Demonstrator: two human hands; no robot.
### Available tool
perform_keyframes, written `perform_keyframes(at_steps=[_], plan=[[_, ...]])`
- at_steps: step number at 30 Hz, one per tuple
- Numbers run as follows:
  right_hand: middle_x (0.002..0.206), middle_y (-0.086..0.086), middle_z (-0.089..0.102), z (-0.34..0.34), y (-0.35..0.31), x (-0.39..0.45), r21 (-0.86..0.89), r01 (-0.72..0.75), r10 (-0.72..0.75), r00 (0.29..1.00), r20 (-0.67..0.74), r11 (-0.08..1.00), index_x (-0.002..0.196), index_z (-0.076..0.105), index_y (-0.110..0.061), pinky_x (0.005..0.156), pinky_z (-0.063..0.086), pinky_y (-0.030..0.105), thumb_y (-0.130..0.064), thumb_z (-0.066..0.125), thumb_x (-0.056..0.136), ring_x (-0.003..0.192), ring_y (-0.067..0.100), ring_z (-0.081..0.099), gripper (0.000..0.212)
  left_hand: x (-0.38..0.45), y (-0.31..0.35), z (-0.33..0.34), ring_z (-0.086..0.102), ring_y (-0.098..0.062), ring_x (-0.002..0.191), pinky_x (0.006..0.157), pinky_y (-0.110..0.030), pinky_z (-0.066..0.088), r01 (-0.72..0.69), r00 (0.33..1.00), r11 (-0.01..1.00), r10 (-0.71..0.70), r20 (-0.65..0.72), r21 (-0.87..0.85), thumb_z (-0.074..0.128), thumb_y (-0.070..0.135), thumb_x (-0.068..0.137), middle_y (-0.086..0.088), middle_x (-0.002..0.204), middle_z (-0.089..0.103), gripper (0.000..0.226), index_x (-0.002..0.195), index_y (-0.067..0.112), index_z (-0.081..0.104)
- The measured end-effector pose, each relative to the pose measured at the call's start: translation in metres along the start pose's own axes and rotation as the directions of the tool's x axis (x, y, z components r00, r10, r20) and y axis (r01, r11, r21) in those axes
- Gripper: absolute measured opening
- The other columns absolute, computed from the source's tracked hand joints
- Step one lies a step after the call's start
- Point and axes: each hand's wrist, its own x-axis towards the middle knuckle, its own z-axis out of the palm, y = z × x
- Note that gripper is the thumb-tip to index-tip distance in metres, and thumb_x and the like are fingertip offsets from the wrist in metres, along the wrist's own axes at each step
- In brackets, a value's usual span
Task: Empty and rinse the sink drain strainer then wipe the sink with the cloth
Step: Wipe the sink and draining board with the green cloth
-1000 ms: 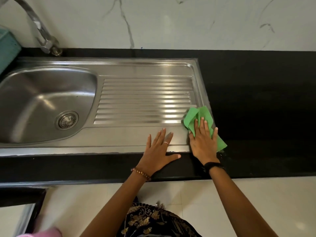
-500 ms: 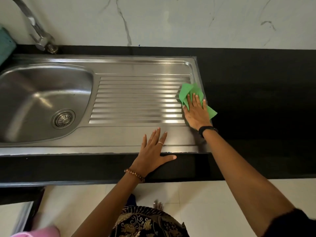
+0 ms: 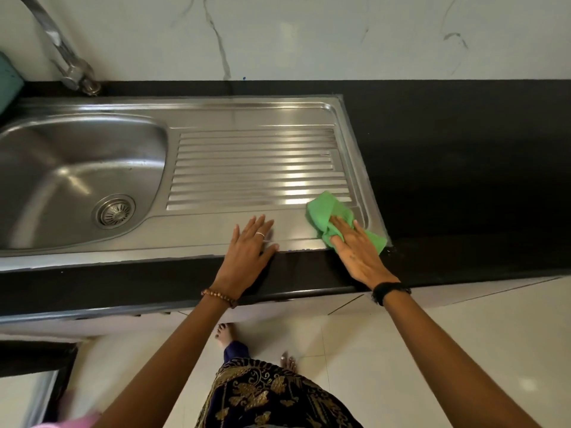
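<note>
The black bench (image 3: pixel 463 180) carries the steel sink (image 3: pixel 216 118), its basin to the left and its ribbed drainboard (image 3: pixel 256 171) to the right; the strainer (image 3: pixel 114 211) sits seated in the drain, so that step looks done and the wiping is in hand; the left hand (image 3: pixel 247 254) lies flat with fingers straight on the sink's front edge, likely bracing the body; the right hand (image 3: pixel 358 251) presses the green cloth (image 3: pixel 327 214) with an open, flat grip at the drainboard's near right corner, palm down to spread pressure.
</note>
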Motion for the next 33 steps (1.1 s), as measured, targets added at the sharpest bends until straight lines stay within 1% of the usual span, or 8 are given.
perform_keyframes(at_steps=[6, 12, 15, 18, 22, 27, 30, 33], plan=[[0.155, 0.004, 0.023, 0.072, -0.078, 0.021, -0.064, 0.266, -0.256, 0.957, 0.139, 0.962, 0.144, 0.027, -0.015, 0.12, 0.0, 0.034, -0.021, 0.03, 0.099, 0.145, 0.015, 0.014, 0.046, -0.032, -0.056, -0.035, 0.007, -0.02, 0.145, 0.117, -0.042, 0.001, 0.212, 0.97, 0.977, -0.21, -0.123, 0.003, 0.037, 0.027, 0.097, -0.007, 0.156, 0.017, 0.05, 0.144, 0.017, 0.023], [0.156, 0.003, 0.021, 0.11, -0.125, 0.039, -0.111, 0.42, -0.377, 0.883, 0.278, 0.901, 0.144, 0.029, -0.018, 0.12, 0.002, 0.038, -0.025, 0.028, 0.099, 0.145, 0.018, 0.012, 0.046, -0.06, -0.1, -0.066, 0.011, -0.025, 0.145, 0.117, -0.047, 0.002, 0.375, 0.918, 0.926, -0.363, -0.157, 0.049, 0.039, 0.033, 0.096, -0.011, 0.155, 0.021, 0.051, 0.142, 0.013, 0.029], [0.157, 0.001, 0.02, 0.091, -0.108, 0.033, -0.057, 0.409, -0.378, 0.882, 0.28, 0.911, 0.145, 0.026, -0.02, 0.118, 0.002, 0.032, -0.026, 0.03, 0.1, 0.145, 0.013, 0.011, 0.046, -0.067, -0.12, -0.078, 0.009, -0.029, 0.144, 0.116, -0.054, 0.002, 0.379, 0.922, 0.911, -0.358, -0.147, 0.16, 0.041, 0.03, 0.095, -0.013, 0.155, 0.017, 0.05, 0.141, 0.012, 0.03], [0.155, -0.004, 0.021, 0.056, -0.067, 0.024, -0.054, 0.287, -0.267, 0.935, 0.235, 0.956, 0.144, 0.027, -0.026, 0.115, 0.002, 0.024, -0.028, 0.034, 0.1, 0.144, 0.012, 0.014, 0.045, -0.075, -0.138, -0.085, 0.011, -0.035, 0.143, 0.114, -0.06, 0.005, 0.349, 0.934, 0.908, -0.316, -0.168, 0.233, 0.051, 0.02, 0.092, -0.017, 0.153, 0.02, 0.048, 0.137, 0.012, 0.037], [0.157, -0.008, 0.014, 0.023, -0.035, 0.01, -0.037, 0.095, -0.085, 0.974, 0.21, 0.995, 0.144, 0.019, -0.036, 0.115, 0.006, 0.033, -0.033, 0.032, 0.099, 0.144, 0.013, 0.004, 0.047, -0.085, -0.157, -0.094, 0.02, -0.035, 0.141, 0.113, -0.062, 0.005, 0.358, 0.915, 0.922, -0.315, -0.251, 0.148, 0.051, 0.013, 0.092, -0.018, 0.148, 0.033, 0.041, 0.133, 0.009, 0.043], [0.152, -0.01, 0.011, 0.052, -0.072, 0.033, -0.076, 0.257, -0.228, 0.934, 0.274, 0.963, 0.145, 0.013, -0.027, 0.095, -0.012, -0.002, -0.021, 0.034, 0.1, 0.129, -0.006, 0.002, 0.051, -0.084, -0.177, -0.108, 0.024, -0.024, 0.141, 0.115, -0.052, -0.002, 0.389, 0.894, 0.921, -0.372, -0.249, 0.023, 0.038, 0.03, 0.097, -0.011, 0.148, 0.037, 0.042, 0.136, 0.013, 0.039], [0.145, -0.018, 0.005, 0.089, -0.113, 0.053, -0.104, 0.381, -0.328, 0.883, 0.336, 0.919, 0.143, 0.013, -0.029, 0.102, -0.016, 0.002, -0.018, 0.036, 0.098, 0.139, -0.002, 0.003, 0.051, -0.081, -0.189, -0.123, 0.045, -0.024, 0.129, 0.117, -0.052, 0.002, 0.374, 0.905, 0.927, -0.368, -0.215, -0.016, 0.04, 0.029, 0.096, -0.009, 0.136, 0.052, 0.037, 0.13, 0.015, 0.046], [0.15, -0.017, 0.007, 0.132, -0.161, 0.077, -0.087, 0.514, -0.44, 0.801, 0.406, 0.854, 0.14, 0.014, -0.033, 0.113, -0.013, 0.019, -0.019, 0.037, 0.098, 0.143, 0.002, 0.005, 0.05, -0.081, -0.206, -0.143, 0.059, -0.022, 0.109, 0.111, -0.05, 0.03, 0.32, 0.938, 0.947, -0.321, -0.131, -0.028, 0.044, 0.03, 0.094, -0.007, 0.122, 0.062, 0.033, 0.123, 0.015, 0.053]])
